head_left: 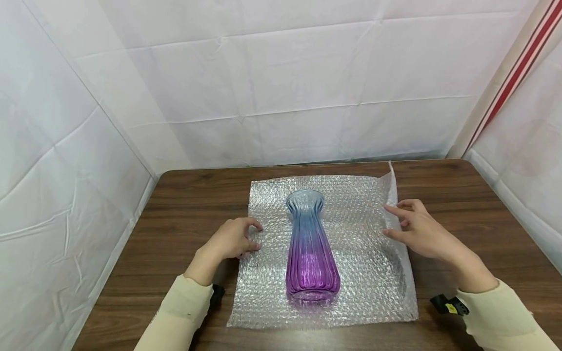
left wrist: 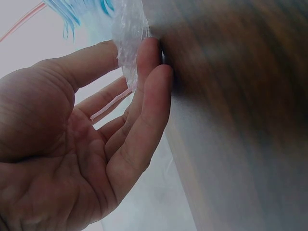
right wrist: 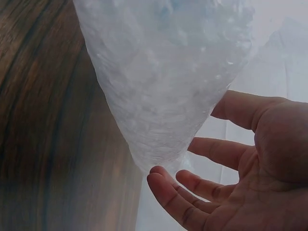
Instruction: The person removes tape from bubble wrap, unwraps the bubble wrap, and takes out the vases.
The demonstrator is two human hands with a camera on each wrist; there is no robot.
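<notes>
A ribbed glass vase (head_left: 309,243), blue fading to purple, lies on its side on a sheet of bubble wrap (head_left: 364,273). Its flared mouth points toward the wall, its base toward me. On the sheet's left edge is my left hand (head_left: 232,239); the left wrist view has the bubble wrap (left wrist: 129,36) between thumb and fingertips. My right hand (head_left: 423,231) loosely straddles the raised right edge, thumb and forefinger on the inner side, other fingers outside. The right wrist view shows the bubble wrap (right wrist: 154,96) folding down among my spread fingers (right wrist: 178,207).
A brown wooden table (head_left: 175,209) carries everything. White sheeting (head_left: 281,83) hangs behind it and along both sides. A red stripe (head_left: 518,73) runs down the right corner. The sheet's far right corner stands up.
</notes>
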